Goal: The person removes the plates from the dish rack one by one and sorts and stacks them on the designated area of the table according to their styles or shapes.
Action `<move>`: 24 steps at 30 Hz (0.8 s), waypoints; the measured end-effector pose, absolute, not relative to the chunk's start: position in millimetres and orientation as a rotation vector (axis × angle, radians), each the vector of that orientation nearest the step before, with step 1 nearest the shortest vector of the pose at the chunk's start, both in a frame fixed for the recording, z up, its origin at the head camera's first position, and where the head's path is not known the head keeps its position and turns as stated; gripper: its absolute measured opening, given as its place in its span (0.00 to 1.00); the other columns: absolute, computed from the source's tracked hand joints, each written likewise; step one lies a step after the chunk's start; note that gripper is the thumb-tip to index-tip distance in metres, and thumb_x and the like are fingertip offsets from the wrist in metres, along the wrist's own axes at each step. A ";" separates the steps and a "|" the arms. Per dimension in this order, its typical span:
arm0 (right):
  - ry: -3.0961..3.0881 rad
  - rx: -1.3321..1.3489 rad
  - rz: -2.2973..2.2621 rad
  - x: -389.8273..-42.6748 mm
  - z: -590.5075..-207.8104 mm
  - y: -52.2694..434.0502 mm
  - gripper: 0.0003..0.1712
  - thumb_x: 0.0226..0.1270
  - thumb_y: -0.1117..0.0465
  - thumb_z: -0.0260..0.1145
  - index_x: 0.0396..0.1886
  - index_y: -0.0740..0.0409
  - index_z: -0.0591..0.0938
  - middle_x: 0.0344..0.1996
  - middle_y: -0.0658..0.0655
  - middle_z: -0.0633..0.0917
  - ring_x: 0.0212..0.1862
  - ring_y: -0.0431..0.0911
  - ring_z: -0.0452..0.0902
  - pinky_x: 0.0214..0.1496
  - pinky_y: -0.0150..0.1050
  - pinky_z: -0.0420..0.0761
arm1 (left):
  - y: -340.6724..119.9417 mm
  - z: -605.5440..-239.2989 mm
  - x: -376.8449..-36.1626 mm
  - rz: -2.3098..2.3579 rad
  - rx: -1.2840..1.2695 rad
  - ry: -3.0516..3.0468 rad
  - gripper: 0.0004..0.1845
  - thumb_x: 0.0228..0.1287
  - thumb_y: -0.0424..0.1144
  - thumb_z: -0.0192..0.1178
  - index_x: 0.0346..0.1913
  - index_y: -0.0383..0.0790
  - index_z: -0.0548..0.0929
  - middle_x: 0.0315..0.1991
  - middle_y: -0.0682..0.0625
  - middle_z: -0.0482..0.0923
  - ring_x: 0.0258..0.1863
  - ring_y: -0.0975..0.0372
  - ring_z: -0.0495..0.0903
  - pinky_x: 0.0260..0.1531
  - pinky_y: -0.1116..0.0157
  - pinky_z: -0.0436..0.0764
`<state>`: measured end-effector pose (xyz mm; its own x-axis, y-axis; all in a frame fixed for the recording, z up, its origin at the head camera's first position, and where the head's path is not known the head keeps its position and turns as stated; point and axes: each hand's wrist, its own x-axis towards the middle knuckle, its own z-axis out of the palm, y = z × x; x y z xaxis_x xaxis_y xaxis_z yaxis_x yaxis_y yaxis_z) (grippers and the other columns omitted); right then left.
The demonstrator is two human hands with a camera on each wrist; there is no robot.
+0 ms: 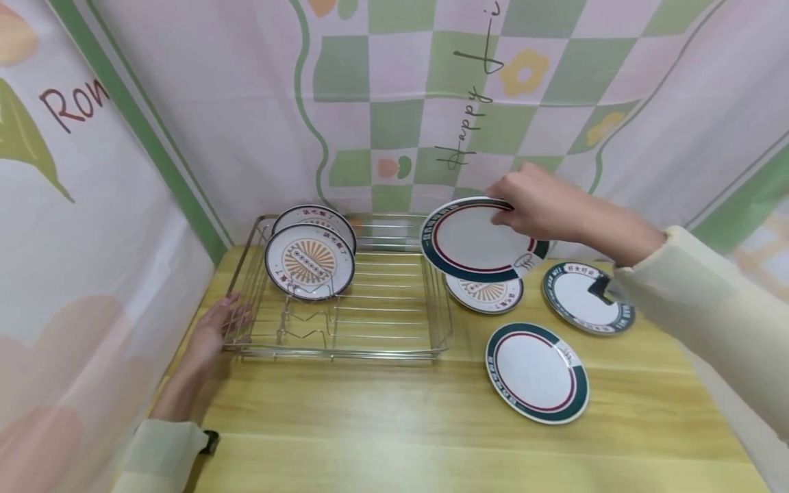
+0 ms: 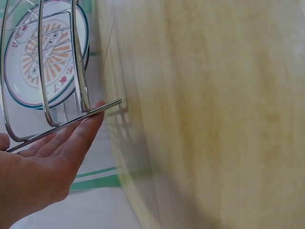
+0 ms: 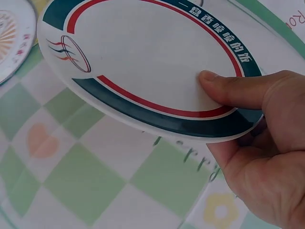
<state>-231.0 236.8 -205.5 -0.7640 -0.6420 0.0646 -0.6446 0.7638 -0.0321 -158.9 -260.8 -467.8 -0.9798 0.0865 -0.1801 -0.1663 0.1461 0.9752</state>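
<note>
My right hand (image 1: 535,204) pinches the rim of a white plate (image 1: 474,239) with a dark green band and red ring, holding it tilted above the table. In the right wrist view the thumb (image 3: 233,88) lies on the plate's face and the fingers go beneath. My left hand (image 1: 216,327) grips the left side of a metal wire dish rack (image 1: 382,352); in the left wrist view its fingers (image 2: 78,140) lie against the lower wire. Two white plates with a sunburst print, the front one (image 1: 310,261) overlapping the other (image 1: 320,216), lean upright in the rack's left part.
Right of the rack, a sunburst plate (image 1: 487,294) lies partly hidden beneath the held plate. Two green-banded plates, one at the right (image 1: 585,301) and one nearer the front (image 1: 537,373), lie on the wooden table (image 1: 370,431). A patterned cloth (image 1: 246,123) hangs behind.
</note>
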 end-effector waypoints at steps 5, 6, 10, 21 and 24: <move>-2.956 0.972 0.125 -223.2 -209.5 264.1 0.04 0.63 0.72 0.76 0.34 0.63 0.88 0.23 0.51 0.86 0.22 0.42 0.73 0.22 0.34 0.73 | -261.1 -465.6 -158.1 1.917 -0.079 2.238 0.37 0.88 0.57 0.22 0.86 0.35 0.43 0.82 0.28 0.53 0.78 0.34 0.59 0.59 0.59 0.86; -2.963 0.956 0.133 -221.8 -210.7 269.6 0.05 0.62 0.72 0.77 0.36 0.64 0.89 0.25 0.52 0.88 0.23 0.41 0.74 0.22 0.33 0.74 | -260.9 -465.5 -158.1 1.919 -0.082 2.235 0.37 0.88 0.57 0.22 0.85 0.34 0.43 0.82 0.28 0.53 0.78 0.34 0.59 0.59 0.59 0.86; -3.007 0.888 0.140 -215.3 -218.2 292.8 0.06 0.61 0.72 0.78 0.37 0.64 0.90 0.25 0.53 0.88 0.24 0.41 0.77 0.23 0.33 0.77 | -259.4 -465.3 -158.3 1.921 -0.094 2.227 0.37 0.88 0.56 0.22 0.85 0.34 0.43 0.82 0.28 0.52 0.78 0.34 0.59 0.59 0.59 0.86; -3.142 0.733 0.182 -200.5 -253.1 349.1 0.08 0.63 0.69 0.78 0.29 0.59 0.86 0.19 0.46 0.82 0.19 0.38 0.74 0.20 0.32 0.76 | -259.6 -465.9 -158.6 1.945 -0.090 2.214 0.37 0.88 0.55 0.23 0.85 0.33 0.44 0.81 0.27 0.53 0.78 0.34 0.59 0.57 0.60 0.87; -3.176 0.700 0.218 -195.3 -267.4 363.5 0.05 0.62 0.69 0.79 0.33 0.62 0.88 0.21 0.47 0.85 0.20 0.39 0.77 0.20 0.33 0.79 | -259.6 -466.6 -158.6 1.944 -0.090 2.218 0.37 0.88 0.55 0.22 0.85 0.33 0.44 0.81 0.26 0.53 0.77 0.34 0.59 0.56 0.60 0.87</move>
